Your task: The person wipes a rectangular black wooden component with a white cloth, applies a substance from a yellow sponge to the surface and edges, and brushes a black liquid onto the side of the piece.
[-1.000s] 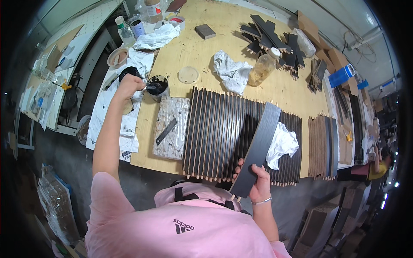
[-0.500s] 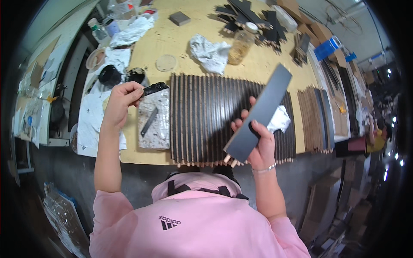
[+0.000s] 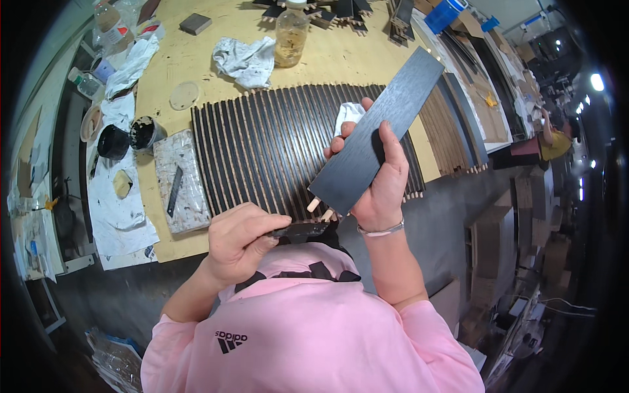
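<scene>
My right hand is wrapped round a flat dark grey board, held tilted in the air with pale wooden dowels sticking out of its ends. Closed fingers of my left hand pinch a short flat black-coated strip, near the board's lower end; whether the two touch I cannot tell. Beneath, on the table, lies a close row of dark boards standing on edge, their dowels showing along both sides. A plastic-wrapped block sits left of the row, with a dark narrow strip on it.
Two tubs of black stuff, one a black tub and one a smeared cup, stand at the left on white paper. Behind the row are a crumpled cloth and a jar of amber liquid. More boards stack at the right.
My left hand has moved from beside the tubs down and right, to the held board's lower end, carrying the black-coated strip. The view has turned, and the right hand still holds the board.
</scene>
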`<state>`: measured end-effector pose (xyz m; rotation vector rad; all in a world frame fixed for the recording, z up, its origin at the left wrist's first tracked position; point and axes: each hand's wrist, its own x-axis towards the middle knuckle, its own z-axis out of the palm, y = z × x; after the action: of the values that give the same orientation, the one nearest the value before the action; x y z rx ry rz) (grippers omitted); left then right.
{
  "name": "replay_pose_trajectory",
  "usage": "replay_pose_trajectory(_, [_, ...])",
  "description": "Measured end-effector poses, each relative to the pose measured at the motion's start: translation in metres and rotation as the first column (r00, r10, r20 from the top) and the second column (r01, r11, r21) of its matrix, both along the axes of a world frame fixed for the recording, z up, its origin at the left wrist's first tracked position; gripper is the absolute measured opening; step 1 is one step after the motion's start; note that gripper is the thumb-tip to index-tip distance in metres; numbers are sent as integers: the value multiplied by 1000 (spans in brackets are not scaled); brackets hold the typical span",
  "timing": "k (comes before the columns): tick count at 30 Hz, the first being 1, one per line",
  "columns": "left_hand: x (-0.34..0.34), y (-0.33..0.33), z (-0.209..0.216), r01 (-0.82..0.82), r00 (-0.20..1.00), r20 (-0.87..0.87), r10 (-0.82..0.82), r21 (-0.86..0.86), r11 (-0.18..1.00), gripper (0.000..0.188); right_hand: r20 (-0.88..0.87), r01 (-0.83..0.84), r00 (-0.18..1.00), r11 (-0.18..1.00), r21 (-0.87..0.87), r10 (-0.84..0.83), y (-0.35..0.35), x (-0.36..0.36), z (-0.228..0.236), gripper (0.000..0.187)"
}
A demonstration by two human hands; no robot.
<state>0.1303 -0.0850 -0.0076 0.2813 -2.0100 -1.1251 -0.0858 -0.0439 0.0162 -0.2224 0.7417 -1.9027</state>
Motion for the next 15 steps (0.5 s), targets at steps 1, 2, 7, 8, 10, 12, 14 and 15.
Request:
replay_pose_trajectory(1, [-4, 4, -3, -34, 999, -14, 33, -7, 999, 23, 2, 10, 1000, 1000, -9, -10, 2, -1, 0, 45])
replay_pose_trajectory(2, [-7, 6, -4, -66, 997, -27, 66, -15, 998, 23, 4, 17, 1000, 1000, -7, -17, 4, -3, 0, 45])
replay_pose_trajectory(7, [-9, 1, -6, -161, 987, -11, 161, -110, 981, 22, -2, -10, 1000, 1000, 4, 10, 12, -7, 1, 43])
replay_pose_trajectory(8, [-8, 0, -6, -174, 985, -3, 175, -119, 978, 23, 0, -9, 1000, 1000, 4, 9, 13, -7, 1, 43])
replay_pose_trajectory(10, [-10, 0, -5, -187, 982, 6, 189, -129, 974, 26, 14, -3, 1000, 1000, 10, 3, 15, -9, 2, 43])
replay_pose_trajectory(12, [-12, 2, -3, -181, 983, 8, 184, -157, 971, 28, 16, 1, 1000, 1000, 17, -1, 17, -11, 1, 44])
replay_pose_trajectory(14, [-13, 3, -3, -182, 982, 11, 187, -177, 967, 31, 17, 4, 1000, 1000, 23, -5, 18, -12, 1, 44])
replay_pose_trajectory(15, [-14, 3, -3, -183, 982, 13, 189, -197, 963, 33, 19, 3, 1000, 1000, 23, -4, 19, -13, 1, 44])
